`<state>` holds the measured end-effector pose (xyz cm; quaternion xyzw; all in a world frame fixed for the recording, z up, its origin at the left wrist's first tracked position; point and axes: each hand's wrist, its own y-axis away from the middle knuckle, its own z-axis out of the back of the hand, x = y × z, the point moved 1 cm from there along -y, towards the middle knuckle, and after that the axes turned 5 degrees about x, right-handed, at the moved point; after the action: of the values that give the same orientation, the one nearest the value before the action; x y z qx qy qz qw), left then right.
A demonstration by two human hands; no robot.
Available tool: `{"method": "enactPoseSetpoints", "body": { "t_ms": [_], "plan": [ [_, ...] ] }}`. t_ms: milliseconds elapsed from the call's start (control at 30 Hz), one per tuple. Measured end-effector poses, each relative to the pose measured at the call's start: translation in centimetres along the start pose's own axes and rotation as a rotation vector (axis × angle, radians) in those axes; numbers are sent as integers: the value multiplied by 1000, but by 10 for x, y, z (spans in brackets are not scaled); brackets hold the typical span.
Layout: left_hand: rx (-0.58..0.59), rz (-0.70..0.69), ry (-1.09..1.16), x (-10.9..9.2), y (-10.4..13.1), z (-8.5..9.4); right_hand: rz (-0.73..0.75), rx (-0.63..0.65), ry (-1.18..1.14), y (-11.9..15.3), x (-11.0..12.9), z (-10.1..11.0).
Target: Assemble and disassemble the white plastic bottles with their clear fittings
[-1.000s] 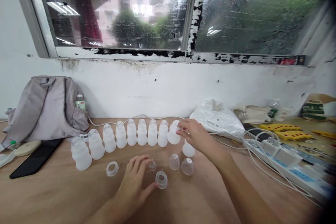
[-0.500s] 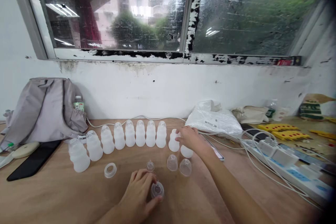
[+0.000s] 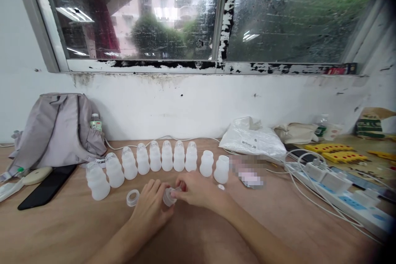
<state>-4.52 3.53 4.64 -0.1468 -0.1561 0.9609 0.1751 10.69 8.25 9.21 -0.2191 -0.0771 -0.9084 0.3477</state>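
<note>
My left hand [image 3: 154, 200] is closed around the side of a small translucent bottle collar [image 3: 168, 198], held just above the wooden table. From the right, my right hand [image 3: 193, 189] pinches at the same collar, thumb at its opening; whether a nipple sits between those fingers is hidden. Another translucent collar ring [image 3: 133, 198] lies just left of my left hand. Behind my hands, several frosted white baby bottles with clear caps stand in an arc, one of them a capped bottle [image 3: 167, 156]. At its right end, an uncapped bottle [image 3: 206, 164] stands beside a second uncapped bottle [image 3: 221, 170].
A grey backpack [image 3: 58, 128] and a black phone [image 3: 46, 189] lie at the left. At the back right is a white plastic bag [image 3: 252, 138]. A power strip [image 3: 352, 204] with plugs and white cables runs along the right, near yellow parts [image 3: 337, 152].
My right hand has left the uncapped bottles and come down to the collar. My left hand has lifted the collar slightly up and left. The clear domed caps are now mostly hidden behind my right arm.
</note>
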Motion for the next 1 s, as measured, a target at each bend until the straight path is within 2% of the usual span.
{"method": "enactPoseSetpoints", "body": {
  "t_ms": [100,233,400,533,600,700,833,1000],
  "plan": [
    [-4,5,-30,5,-2,9,33,-62,-44,-10,-3,-15],
    [38,9,-31,7,-4,13,84,-85,-54,-17,-4,-24],
    [128,39,79,6,-8,21,154,-72,-39,-18,-2,-23],
    [217,80,90,16,-10,27,197,-66,-53,-16,-8,-12],
    [243,106,36,25,-10,27,158,-112,6,-16,-15,-3],
    [342,159,-65,39,-9,27,26,-144,259,-15,-29,4],
    [444,228,-226,48,-8,26,-79,-24,539,-16,-40,-7],
    [473,230,-280,51,-5,27,-57,64,572,-19,-40,-25]
  ]
}}
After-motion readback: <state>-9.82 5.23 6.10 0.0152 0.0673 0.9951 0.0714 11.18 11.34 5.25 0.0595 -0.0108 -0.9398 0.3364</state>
